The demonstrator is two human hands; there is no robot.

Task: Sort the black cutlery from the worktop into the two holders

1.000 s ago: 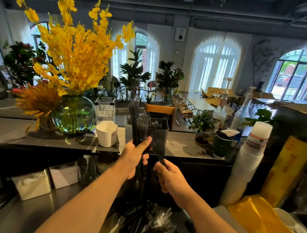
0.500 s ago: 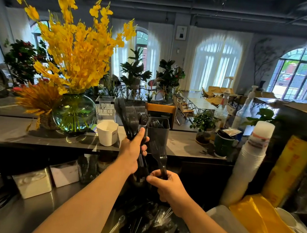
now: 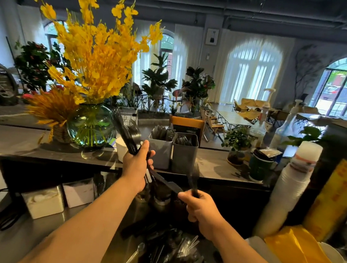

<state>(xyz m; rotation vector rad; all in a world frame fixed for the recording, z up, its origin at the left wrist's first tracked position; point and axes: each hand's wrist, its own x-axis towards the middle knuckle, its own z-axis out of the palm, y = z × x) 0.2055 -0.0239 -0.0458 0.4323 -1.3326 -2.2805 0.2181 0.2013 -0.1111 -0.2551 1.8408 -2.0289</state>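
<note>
Head view: left hand [image 3: 136, 167] clutches cutlery bundle [image 3: 126, 132]; right hand [image 3: 202, 209] pinches utensil [image 3: 193, 178].

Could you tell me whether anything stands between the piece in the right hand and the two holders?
Nothing visible does. The blurred black piece in the right hand stands just in front of the right holder, below its rim. The left hand and its cutlery bundle are off to the left of the left holder.
</note>
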